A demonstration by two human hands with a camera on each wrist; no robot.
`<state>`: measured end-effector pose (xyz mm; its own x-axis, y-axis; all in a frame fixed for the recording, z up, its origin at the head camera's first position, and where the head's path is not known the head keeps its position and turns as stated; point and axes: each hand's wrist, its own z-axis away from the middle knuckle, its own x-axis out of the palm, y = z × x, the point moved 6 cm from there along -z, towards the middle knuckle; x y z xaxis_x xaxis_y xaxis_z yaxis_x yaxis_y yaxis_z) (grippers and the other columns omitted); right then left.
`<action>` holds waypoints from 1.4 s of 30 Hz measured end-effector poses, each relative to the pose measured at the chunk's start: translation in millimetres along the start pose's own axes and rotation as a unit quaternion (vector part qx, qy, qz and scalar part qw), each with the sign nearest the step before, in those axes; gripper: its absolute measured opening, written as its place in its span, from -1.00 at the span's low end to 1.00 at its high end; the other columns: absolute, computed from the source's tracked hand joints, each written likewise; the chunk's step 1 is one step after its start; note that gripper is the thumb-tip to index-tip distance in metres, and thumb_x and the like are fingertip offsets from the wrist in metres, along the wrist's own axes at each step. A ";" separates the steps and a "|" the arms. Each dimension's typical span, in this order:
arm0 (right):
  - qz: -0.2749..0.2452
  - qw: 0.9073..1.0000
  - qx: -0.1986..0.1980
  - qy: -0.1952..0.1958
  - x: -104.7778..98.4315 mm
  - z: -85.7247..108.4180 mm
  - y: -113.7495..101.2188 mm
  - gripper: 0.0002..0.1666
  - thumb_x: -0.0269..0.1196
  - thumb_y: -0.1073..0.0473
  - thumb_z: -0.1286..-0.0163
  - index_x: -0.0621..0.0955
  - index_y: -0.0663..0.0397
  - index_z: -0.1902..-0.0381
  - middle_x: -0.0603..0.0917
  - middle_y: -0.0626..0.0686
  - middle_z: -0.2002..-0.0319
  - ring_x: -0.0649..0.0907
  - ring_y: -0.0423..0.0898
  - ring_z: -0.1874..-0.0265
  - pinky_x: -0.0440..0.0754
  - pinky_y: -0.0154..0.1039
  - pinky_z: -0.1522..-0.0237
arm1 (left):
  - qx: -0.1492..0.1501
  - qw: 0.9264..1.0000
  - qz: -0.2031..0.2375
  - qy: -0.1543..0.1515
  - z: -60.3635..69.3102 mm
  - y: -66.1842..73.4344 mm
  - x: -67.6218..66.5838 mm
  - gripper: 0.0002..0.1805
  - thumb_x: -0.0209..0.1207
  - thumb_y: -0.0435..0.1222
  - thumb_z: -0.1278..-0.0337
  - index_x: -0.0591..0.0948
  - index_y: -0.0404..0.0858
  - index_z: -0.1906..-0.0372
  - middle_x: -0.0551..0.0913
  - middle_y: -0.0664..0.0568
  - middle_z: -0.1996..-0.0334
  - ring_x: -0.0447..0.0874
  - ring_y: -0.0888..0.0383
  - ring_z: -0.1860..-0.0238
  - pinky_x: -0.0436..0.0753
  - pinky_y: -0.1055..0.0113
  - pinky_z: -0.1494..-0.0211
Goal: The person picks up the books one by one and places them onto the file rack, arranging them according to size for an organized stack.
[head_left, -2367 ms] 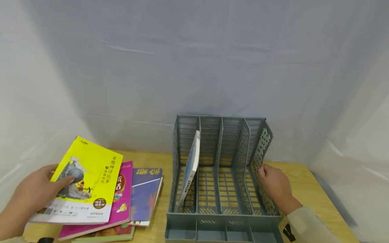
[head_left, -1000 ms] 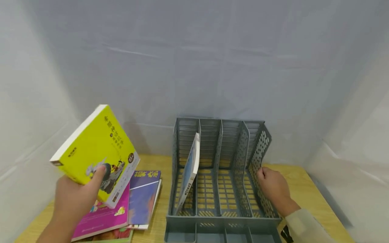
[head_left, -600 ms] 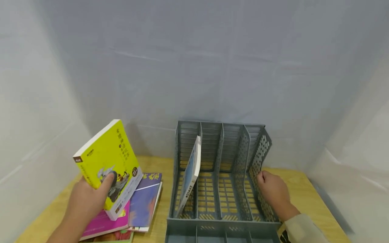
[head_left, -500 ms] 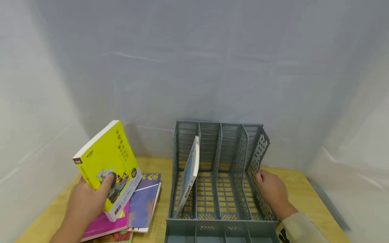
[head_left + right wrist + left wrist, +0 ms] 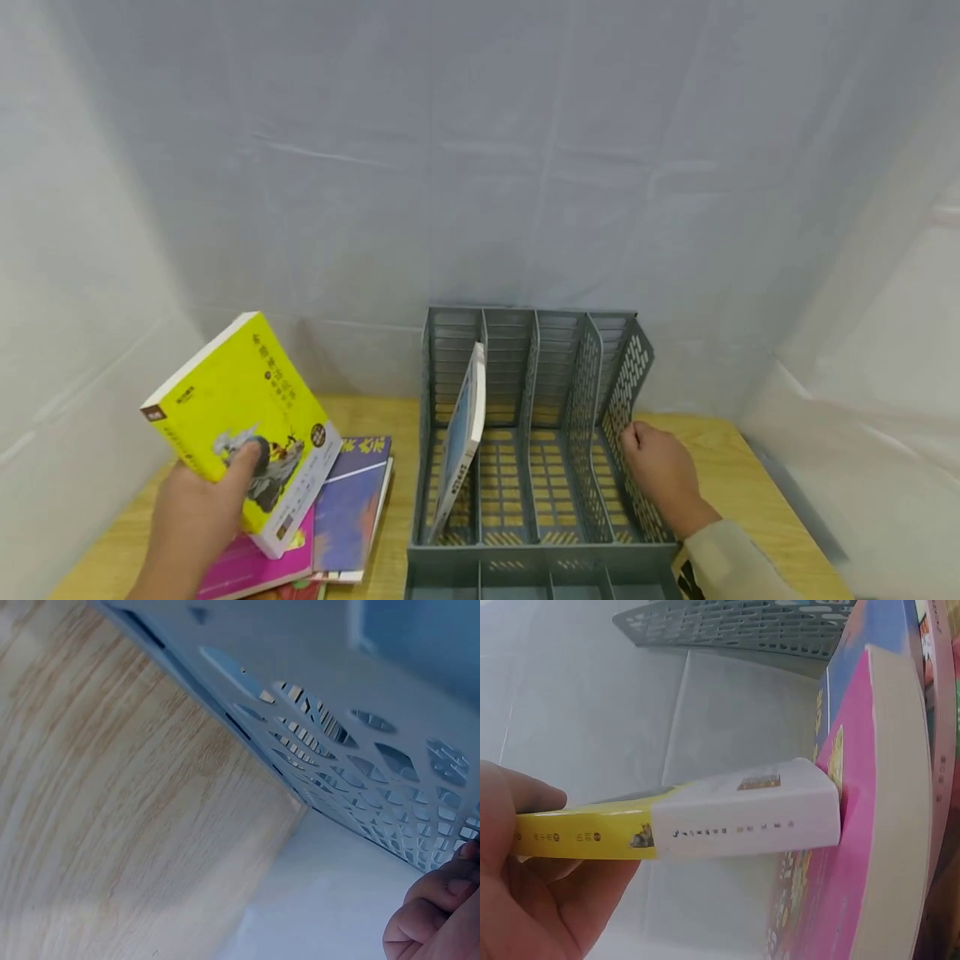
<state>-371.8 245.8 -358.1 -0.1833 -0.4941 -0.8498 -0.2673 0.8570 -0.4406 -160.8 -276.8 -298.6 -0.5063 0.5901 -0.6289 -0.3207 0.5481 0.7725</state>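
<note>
My left hand [image 5: 197, 517] grips a thick yellow paperback book [image 5: 247, 392], thumb on its front cover. The book tilts above a pile. In the left wrist view its white lower end appears to meet the magenta book [image 5: 847, 825]. A purple-blue book [image 5: 347, 508] lies beside it, over other books partly out of view. To the right stands a grey slotted file rack [image 5: 551, 554] with upright dividers. One thin white-edged book [image 5: 467, 442] leans in its leftmost slot. My right hand [image 5: 663, 475] holds the rack's right side wall [image 5: 390, 757], fingers curled against it.
Small front compartments [image 5: 517, 587] run along the rack's near side, cut off by the frame. Everything stands on a light wooden table [image 5: 720, 475], whose right edge shows. White sheeting [image 5: 487, 167] hangs behind and along both sides.
The left hand has raised the yellow book from lying over the pile, turned it and tilted it up. Lately it shifted slightly left in view. The right hand stays at the rack's wall.
</note>
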 end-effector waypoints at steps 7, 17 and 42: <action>-0.002 1.000 0.011 -0.008 1.8 -0.8 3.8 -0.49 -0.16 0.06 -0.67 0.28 -0.03 0.60 0.27 -0.04 0.71 0.14 -0.12 0.70 0.13 -0.21 0.54 | -0.017 1.000 0.008 0.014 -0.1 -1.8 -0.3 -0.32 0.03 0.14 -0.51 0.42 -0.43 -0.25 0.69 -0.47 0.09 0.72 0.04 0.48 0.68 0.22 0.55; -0.012 0.999 0.026 -0.020 5.7 5.8 5.7 -0.49 -0.15 0.04 -0.68 0.30 -0.02 0.58 0.29 -0.03 0.71 0.18 -0.11 0.71 0.16 -0.20 0.54 | 0.025 0.999 -0.033 0.018 8.2 11.9 4.4 -0.34 0.06 0.14 -0.50 0.51 -0.44 -0.14 0.73 -0.45 0.20 0.78 -0.10 0.43 0.64 0.19 0.51; -0.023 1.000 0.011 -0.009 1.9 -1.2 1.6 -0.48 -0.16 0.06 -0.69 0.30 -0.02 0.59 0.28 -0.02 0.70 0.15 -0.12 0.70 0.16 -0.21 0.55 | 0.044 0.997 -0.052 0.034 19.2 20.7 16.9 -0.38 0.05 0.08 -0.52 0.53 -0.44 -0.17 0.73 -0.45 0.12 0.79 -0.17 0.42 0.66 0.16 0.55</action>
<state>-373.7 246.1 -360.0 -0.1534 -0.5302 -0.8339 -0.2533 0.8368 -0.4854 -160.6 -244.2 -295.0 -0.5282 0.4880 -0.6949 -0.3039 0.6554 0.6914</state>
